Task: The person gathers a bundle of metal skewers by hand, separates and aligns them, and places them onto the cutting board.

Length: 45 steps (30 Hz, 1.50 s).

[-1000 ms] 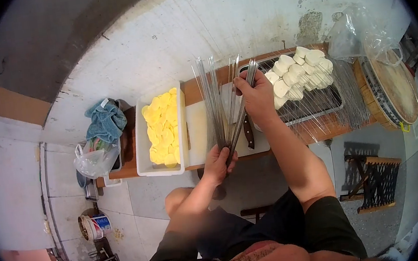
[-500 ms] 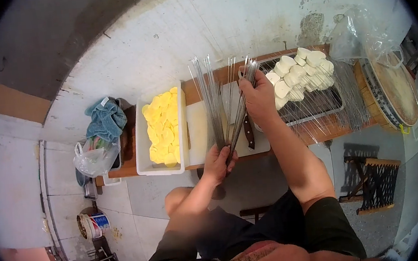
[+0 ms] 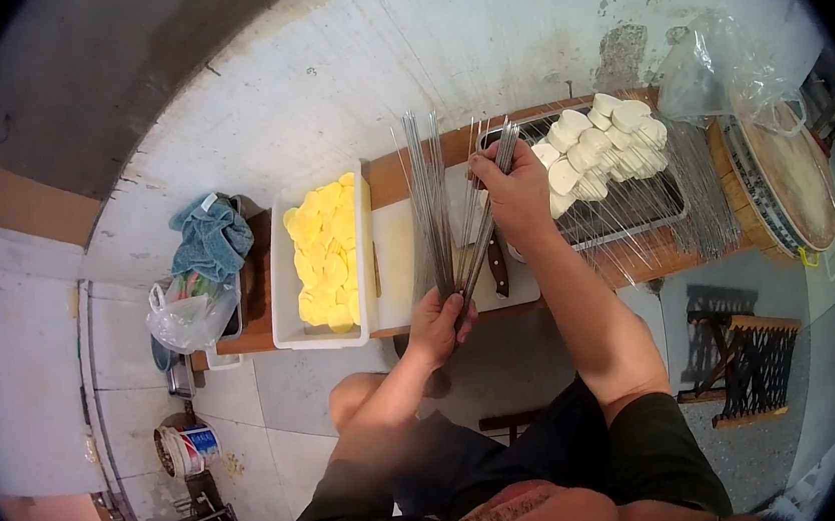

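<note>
My left hand (image 3: 438, 325) is closed round the lower ends of a bundle of thin metal skewers (image 3: 428, 214), which fan out upward over the bench. Higher up, my right hand (image 3: 514, 189) grips part of the same bundle near the upper ends, splitting it from the rest. Behind the skewers lies a white cutting board (image 3: 395, 253), with a knife (image 3: 499, 268) on it, its dark handle toward me. To the right, a metal tray (image 3: 626, 230) holds white pieces (image 3: 588, 149) threaded on skewers. Left of the board stands a white bin (image 3: 368, 255) of yellow round slices (image 3: 321, 255).
More loose skewers (image 3: 705, 198) lie right of the tray. Beyond them are a round wooden board (image 3: 786, 175) and a clear plastic bag (image 3: 716, 71). A blue towel (image 3: 212, 240) and another bag (image 3: 192, 317) sit at the left. A folding stool (image 3: 754, 364) stands below right.
The upper skewers have shifted slightly right and spread differently. My right hand has turned a little, its fingertips reaching leftward; my left hand stays nearly in place.
</note>
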### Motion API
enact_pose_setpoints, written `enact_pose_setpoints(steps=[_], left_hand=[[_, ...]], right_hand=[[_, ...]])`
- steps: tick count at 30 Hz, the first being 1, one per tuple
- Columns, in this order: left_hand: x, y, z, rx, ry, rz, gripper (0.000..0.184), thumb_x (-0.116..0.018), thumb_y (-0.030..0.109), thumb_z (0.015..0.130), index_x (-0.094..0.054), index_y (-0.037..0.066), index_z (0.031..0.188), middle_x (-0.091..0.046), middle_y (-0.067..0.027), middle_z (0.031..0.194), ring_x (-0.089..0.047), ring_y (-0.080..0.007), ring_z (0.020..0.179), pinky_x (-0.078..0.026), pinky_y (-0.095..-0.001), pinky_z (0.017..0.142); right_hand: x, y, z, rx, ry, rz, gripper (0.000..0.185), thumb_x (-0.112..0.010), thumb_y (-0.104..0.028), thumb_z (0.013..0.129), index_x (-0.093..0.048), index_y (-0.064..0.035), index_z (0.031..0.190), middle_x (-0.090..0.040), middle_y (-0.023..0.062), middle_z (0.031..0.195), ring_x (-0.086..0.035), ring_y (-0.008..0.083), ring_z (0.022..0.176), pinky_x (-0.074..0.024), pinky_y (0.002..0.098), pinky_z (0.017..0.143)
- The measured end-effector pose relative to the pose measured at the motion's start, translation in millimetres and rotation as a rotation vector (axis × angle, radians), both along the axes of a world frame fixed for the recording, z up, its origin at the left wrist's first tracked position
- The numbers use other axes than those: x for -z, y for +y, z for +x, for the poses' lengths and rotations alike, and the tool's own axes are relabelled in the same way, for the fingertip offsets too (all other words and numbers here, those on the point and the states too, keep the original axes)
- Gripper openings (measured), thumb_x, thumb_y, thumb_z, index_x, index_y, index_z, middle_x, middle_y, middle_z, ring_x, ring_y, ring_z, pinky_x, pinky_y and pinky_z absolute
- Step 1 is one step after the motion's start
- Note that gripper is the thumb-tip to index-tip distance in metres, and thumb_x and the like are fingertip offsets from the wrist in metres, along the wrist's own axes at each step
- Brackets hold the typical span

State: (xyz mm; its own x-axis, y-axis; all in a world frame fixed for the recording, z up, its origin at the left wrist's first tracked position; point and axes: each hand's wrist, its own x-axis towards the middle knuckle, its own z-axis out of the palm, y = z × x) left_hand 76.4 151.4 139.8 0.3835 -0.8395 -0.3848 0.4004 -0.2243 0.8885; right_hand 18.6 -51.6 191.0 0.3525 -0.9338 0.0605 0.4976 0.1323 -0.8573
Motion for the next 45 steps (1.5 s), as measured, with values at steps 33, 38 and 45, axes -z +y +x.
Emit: enact_pose_setpoints(steps=[33, 38, 45], left_hand=[[7, 4, 4, 0.129, 0.121, -0.041, 0.022, -0.044, 0.03, 0.099, -0.046, 0.009, 0.106, -0.053, -0.007, 0.072, -0.04, -0.0115, 0.045, -0.032, -0.0215, 0.04], [-4, 2, 0, 0.126, 0.081, 0.01, 0.021, -0.041, 0.028, 0.1, -0.045, 0.007, 0.099, -0.053, -0.0069, 0.071, -0.04, -0.0115, 0.045, -0.031, -0.0216, 0.04], [-2, 2, -1, 0.064, 0.011, 0.043, 0.022, -0.04, 0.028, 0.1, -0.045, 0.007, 0.096, -0.054, -0.0077, 0.071, -0.042, -0.0118, 0.045, -0.032, -0.0221, 0.039]], right_hand=[[-14, 8, -1, -0.065, -0.026, 0.063, 0.014, -0.068, -0.008, 0.081, -0.056, -0.0032, 0.084, -0.057, 0.0005, 0.073, -0.053, 0.008, 0.067, -0.044, 0.0227, 0.063], [-7, 5, -1, -0.077, 0.03, 0.034, 0.013, -0.067, -0.007, 0.081, -0.056, -0.0025, 0.084, -0.058, 0.0022, 0.072, -0.054, 0.0091, 0.064, -0.0449, 0.0236, 0.06], [-10, 6, -2, -0.057, 0.008, 0.034, 0.011, -0.065, -0.006, 0.082, -0.056, -0.0013, 0.086, -0.059, 0.0034, 0.072, -0.056, 0.0103, 0.065, -0.0468, 0.0244, 0.061]])
